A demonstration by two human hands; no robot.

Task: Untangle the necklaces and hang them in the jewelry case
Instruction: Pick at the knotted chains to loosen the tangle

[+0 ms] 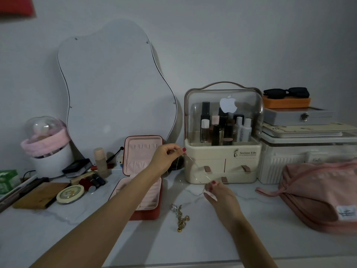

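Observation:
A thin silver necklace (pixel 195 165) stretches between my two hands above the marble tabletop. My left hand (pixel 167 156) pinches its upper end, raised beside the open lid of the red jewelry case (pixel 146 209). My right hand (pixel 218 192) pinches the lower end, in front of the cream organizer; a loop of chain hangs below it. The case stands open, its pink-lined lid (pixel 143 151) upright and its small hooks bare. A tangled heap of gold and silver chains (pixel 180 216) lies on the table right of the case.
A wavy mirror (pixel 116 84) leans on the wall. The cream cosmetics organizer (pixel 222 163) stands at centre right, a pink bag (pixel 318 192) and stacked boxes (pixel 301 155) further right. Makeup items (pixel 90 180), a round tin (pixel 70 194) and a wooden board (pixel 38 196) crowd the left.

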